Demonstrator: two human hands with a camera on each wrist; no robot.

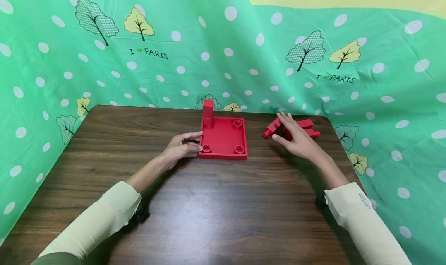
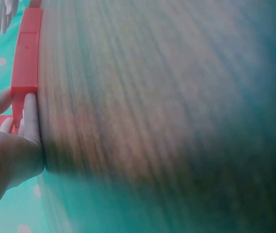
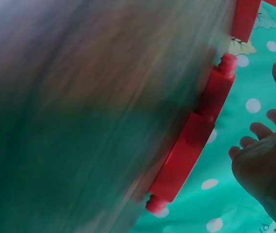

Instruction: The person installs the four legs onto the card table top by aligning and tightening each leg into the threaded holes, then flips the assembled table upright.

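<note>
A red square board [image 1: 223, 138] with a raised rim lies on the table, round threaded sockets showing in three corners. At its back left corner a red leg [image 1: 208, 112] stands upright. My left hand [image 1: 181, 147] grips the board's left edge, thumb by the front left corner; in the left wrist view the fingers [image 2: 31, 116] meet the board's side [image 2: 26, 58]. My right hand [image 1: 296, 139] hovers over loose red legs with threaded ends, its fingers spread and partly covering them. One leg [image 1: 271, 127] points toward the board. In the right wrist view, nothing is in that hand [image 3: 264, 150].
The brown wooden table [image 1: 216, 211] ends at a back edge just behind the board and legs. A green dotted cloth [image 1: 223, 64] hangs behind and at both sides. Two more legs, one farther back [image 1: 305, 123] and one nearer [image 1: 312, 133], lie near the right back corner.
</note>
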